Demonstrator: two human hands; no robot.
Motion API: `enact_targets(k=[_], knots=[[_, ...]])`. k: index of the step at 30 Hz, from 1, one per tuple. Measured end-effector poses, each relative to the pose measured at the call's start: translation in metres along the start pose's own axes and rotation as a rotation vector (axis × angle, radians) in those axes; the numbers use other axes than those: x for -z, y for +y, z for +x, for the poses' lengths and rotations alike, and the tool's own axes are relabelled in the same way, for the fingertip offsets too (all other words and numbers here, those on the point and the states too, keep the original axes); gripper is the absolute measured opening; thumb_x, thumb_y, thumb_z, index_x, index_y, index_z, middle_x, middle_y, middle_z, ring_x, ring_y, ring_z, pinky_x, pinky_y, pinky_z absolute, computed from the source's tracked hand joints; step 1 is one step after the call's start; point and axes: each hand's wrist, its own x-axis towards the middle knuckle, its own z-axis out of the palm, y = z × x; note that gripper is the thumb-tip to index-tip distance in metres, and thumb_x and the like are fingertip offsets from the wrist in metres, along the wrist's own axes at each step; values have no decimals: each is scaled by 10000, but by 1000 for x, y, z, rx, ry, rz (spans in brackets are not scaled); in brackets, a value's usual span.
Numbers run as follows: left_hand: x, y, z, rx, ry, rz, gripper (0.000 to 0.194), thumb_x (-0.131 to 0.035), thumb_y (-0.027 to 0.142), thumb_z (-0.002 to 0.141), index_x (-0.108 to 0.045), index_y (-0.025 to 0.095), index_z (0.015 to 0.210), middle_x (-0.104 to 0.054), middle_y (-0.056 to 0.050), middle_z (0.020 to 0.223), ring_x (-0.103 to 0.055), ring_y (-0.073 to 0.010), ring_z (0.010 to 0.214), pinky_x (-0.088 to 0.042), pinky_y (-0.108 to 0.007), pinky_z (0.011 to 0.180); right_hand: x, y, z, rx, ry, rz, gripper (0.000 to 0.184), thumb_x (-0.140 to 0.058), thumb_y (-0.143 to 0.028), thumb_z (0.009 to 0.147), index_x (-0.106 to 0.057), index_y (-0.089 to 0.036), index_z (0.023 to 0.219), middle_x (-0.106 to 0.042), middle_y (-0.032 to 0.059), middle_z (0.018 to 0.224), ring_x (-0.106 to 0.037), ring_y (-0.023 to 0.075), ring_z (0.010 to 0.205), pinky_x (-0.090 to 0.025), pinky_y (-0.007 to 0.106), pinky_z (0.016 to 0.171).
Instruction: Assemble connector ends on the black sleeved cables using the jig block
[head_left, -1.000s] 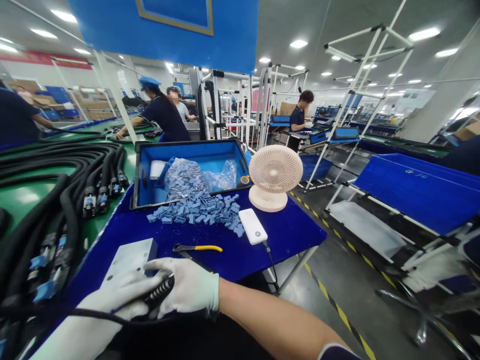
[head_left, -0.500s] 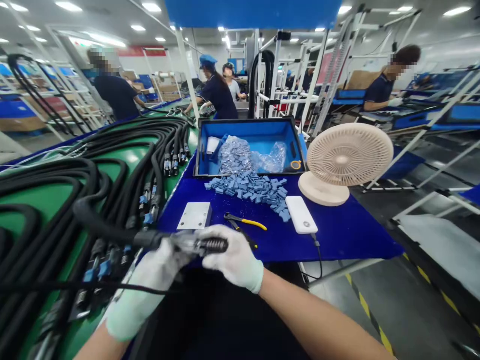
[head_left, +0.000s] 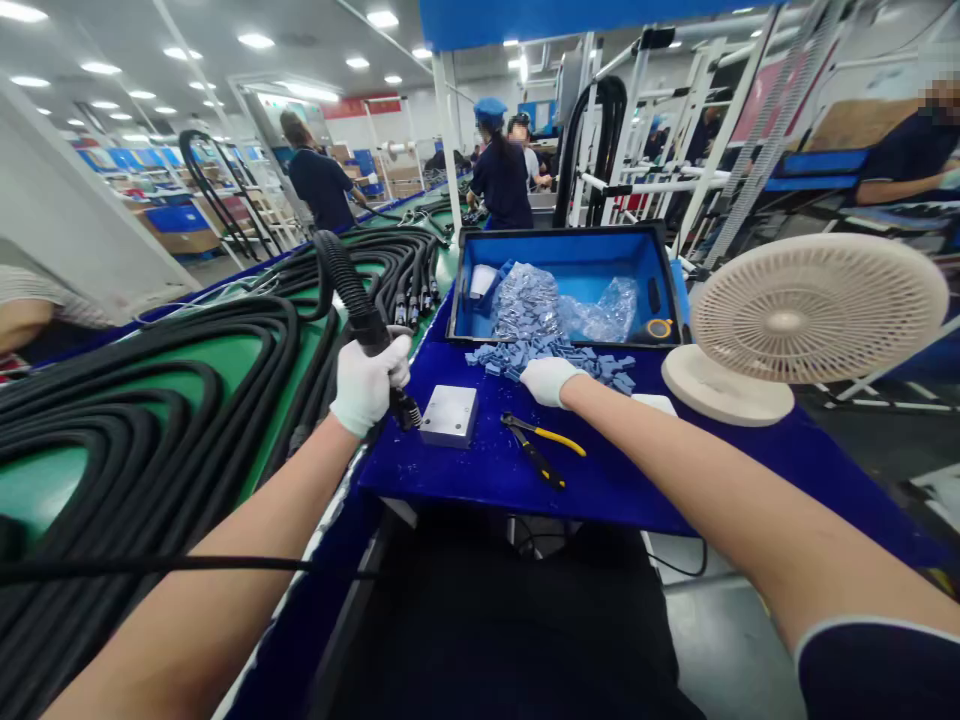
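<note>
Black hose (head_left: pixel 346 275) gripped in left hand (head_left: pixel 367 382), right hand (head_left: pixel 550 381) at loose blue pieces (head_left: pixel 517 353), its hold unclear; none seen on the hose end (head_left: pixel 406 408) yet.

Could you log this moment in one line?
left hand: holding black hose | right hand: at loose blue pieces | metal block, pliers: on blue table

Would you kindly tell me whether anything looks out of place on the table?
Perhaps the blue pieces: they lie loose, heaped by the right hand outside the tray, while similar ones sit bagged inside it.
</note>
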Motion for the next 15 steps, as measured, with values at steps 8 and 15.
enact_targets(k=[8, 15], knots=[[-5, -31, 11, 3, -33, 19, 284, -746, 309, 765, -630, 150, 970, -438, 74, 517, -367, -73, 397, -345, -235, 432, 16, 7, 12, 73, 11, -128, 284, -717, -227, 811, -740, -131, 1077, -647, 242, 1242, -669, 378, 1086, -497, 453, 914], [-11, -45, 10, 20, 71, 332, 280, -722, 356, 788, -633, 163, 970, -515, 46, 568, -454, -109, 472, -390, -255, 489, 15, -26, 0, 147, 271, 263, 383, -648, -534, 873, -689, -178, 1008, -731, 88, 936, -682, 228, 878, -498, 306, 772]])
